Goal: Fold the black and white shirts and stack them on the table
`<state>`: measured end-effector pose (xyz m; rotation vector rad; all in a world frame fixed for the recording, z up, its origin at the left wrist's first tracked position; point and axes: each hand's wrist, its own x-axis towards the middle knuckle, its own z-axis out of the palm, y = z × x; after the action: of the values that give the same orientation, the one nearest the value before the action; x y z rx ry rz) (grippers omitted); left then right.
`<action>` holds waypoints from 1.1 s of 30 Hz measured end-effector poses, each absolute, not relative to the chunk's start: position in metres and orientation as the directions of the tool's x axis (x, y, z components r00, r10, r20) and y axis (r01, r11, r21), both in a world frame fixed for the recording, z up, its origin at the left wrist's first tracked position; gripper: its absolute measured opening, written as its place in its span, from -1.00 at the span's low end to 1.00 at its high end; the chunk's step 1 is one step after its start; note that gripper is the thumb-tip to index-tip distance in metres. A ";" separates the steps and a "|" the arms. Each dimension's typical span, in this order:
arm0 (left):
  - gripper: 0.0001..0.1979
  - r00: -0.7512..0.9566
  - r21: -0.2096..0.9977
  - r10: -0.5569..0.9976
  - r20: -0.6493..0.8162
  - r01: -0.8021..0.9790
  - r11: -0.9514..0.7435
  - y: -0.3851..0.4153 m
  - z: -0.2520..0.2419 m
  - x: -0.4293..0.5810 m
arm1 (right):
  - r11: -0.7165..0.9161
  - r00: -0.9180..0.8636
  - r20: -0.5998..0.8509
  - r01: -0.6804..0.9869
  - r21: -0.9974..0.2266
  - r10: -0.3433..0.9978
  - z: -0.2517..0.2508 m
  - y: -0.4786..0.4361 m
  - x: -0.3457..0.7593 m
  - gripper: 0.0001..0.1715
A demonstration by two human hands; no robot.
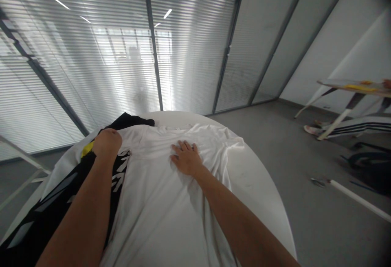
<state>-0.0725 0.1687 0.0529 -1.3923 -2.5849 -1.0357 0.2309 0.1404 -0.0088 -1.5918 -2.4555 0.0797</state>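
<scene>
A white T-shirt point(155, 189) lies spread over a round white table point(259, 193), with folds along its right side. My right hand point(187, 158) rests flat on its upper part, fingers spread. At the shirt's left sleeve, my left hand point(108, 141) is curled closed over the sleeve's end; its fingertips are hidden. Beneath and left of the shirt is a black garment point(62, 195) with white and grey markings. More black cloth point(131, 120) shows beyond my left hand, and a yellow patch point(87, 149) beside it.
Glass partitions with blinds point(189, 55) stand behind the table. To the right are a second table point(354, 87) with yellow items on it, a person's striped trouser leg point(366, 125), and a white pole point(360, 200) above the grey floor point(262, 136). A white frame leg point(23, 153) stands at left.
</scene>
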 end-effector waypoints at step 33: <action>-0.40 -0.312 0.507 0.624 0.717 0.847 -0.159 0.179 0.046 -0.017 | 0.414 -0.392 0.149 0.893 -0.176 0.908 -0.008 0.140 0.231 -0.34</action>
<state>-0.0171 0.1791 0.0456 -1.6904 -1.8746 -1.4614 0.2307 0.1398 -0.0076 -1.5861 -2.4477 0.0986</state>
